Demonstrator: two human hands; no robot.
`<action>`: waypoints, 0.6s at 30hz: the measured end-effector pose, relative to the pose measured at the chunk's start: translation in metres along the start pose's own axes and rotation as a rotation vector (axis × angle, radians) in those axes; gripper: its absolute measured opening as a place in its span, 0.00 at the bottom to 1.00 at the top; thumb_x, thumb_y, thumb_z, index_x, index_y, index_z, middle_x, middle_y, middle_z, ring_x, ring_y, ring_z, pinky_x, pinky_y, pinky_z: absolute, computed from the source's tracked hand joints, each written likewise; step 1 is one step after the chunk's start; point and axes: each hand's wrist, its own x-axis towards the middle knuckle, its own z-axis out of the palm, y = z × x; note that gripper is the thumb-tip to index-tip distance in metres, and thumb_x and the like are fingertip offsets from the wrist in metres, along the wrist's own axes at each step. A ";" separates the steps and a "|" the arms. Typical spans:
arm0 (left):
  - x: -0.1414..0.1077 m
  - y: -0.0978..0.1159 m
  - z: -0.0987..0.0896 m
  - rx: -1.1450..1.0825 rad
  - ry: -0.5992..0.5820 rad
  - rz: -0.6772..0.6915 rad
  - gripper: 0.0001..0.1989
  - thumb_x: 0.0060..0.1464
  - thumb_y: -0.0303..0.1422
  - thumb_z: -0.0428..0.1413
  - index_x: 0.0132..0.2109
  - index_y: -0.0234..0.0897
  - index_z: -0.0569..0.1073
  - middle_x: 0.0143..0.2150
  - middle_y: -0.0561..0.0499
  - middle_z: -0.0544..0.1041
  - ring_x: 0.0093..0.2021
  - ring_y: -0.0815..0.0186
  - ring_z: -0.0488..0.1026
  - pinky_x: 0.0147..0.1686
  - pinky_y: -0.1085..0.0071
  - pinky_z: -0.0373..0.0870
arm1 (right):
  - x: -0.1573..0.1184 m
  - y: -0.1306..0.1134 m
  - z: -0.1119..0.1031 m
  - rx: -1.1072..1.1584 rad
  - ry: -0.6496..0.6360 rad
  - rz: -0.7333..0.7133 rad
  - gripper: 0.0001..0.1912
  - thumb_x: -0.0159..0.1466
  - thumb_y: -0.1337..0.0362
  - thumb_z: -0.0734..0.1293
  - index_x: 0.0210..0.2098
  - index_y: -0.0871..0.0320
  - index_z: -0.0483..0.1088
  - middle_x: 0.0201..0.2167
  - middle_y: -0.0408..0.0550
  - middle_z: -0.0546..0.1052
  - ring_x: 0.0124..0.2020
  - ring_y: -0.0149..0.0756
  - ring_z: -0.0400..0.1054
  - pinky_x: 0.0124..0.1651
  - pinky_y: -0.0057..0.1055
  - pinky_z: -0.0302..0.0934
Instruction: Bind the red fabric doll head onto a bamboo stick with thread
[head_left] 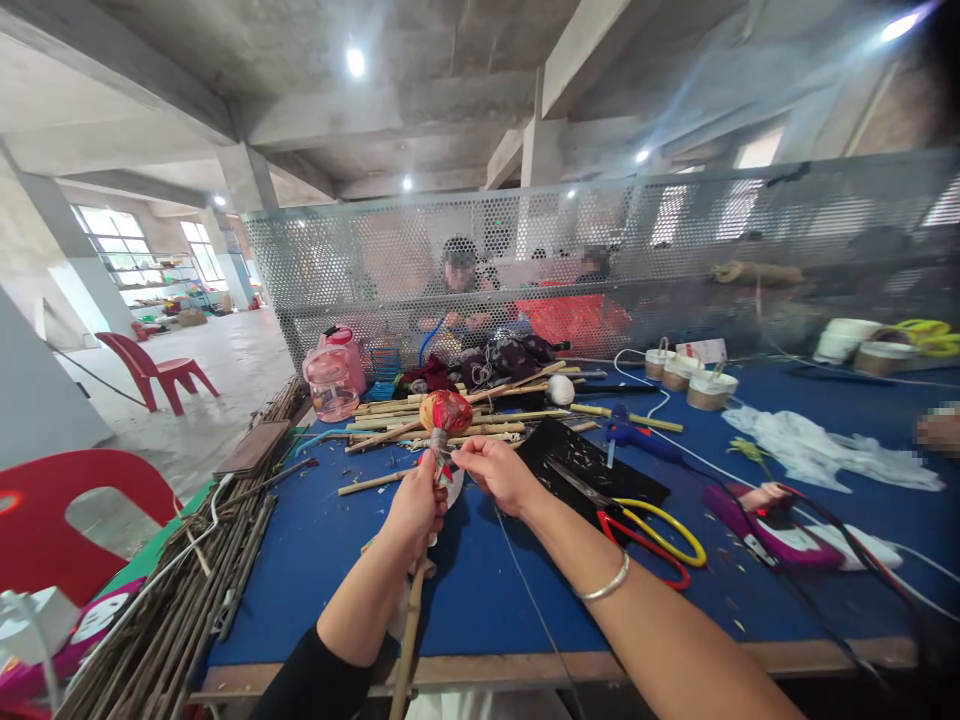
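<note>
A bamboo stick point(409, 630) topped with a round bundle of red and yellow cloth point(448, 412) stands tilted in front of me. Just below the bundle, my left hand point(416, 510) is wrapped round its cloth-covered neck. Grey string point(438, 438) is wound about that neck. At its right side my right hand point(499, 472) is closed in a pinch on the string, and a loose length point(529, 585) trails down over the table's front edge. Scissors point(652, 535) with one red and one yellow handle lie right of my right forearm, partly on a black cloth point(551, 450).
Bamboo pieces point(375, 425) and a ball of white yarn point(560, 390) lie behind the bundle on the blue table point(480, 610). A blue glue gun point(637, 438), small pots point(709, 388) and white plastic point(825, 450) are rightward. Left are branches point(202, 590). A perforated screen point(352, 260) stands behind.
</note>
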 end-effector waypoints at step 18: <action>0.004 0.007 -0.001 -0.258 -0.089 -0.158 0.17 0.60 0.44 0.39 0.37 0.37 0.66 0.24 0.54 0.69 0.18 0.72 0.65 0.15 0.78 0.59 | 0.006 0.014 -0.008 0.168 -0.193 0.085 0.15 0.44 0.62 0.74 0.30 0.62 0.72 0.14 0.37 0.67 0.11 0.19 0.44 0.16 0.23 0.35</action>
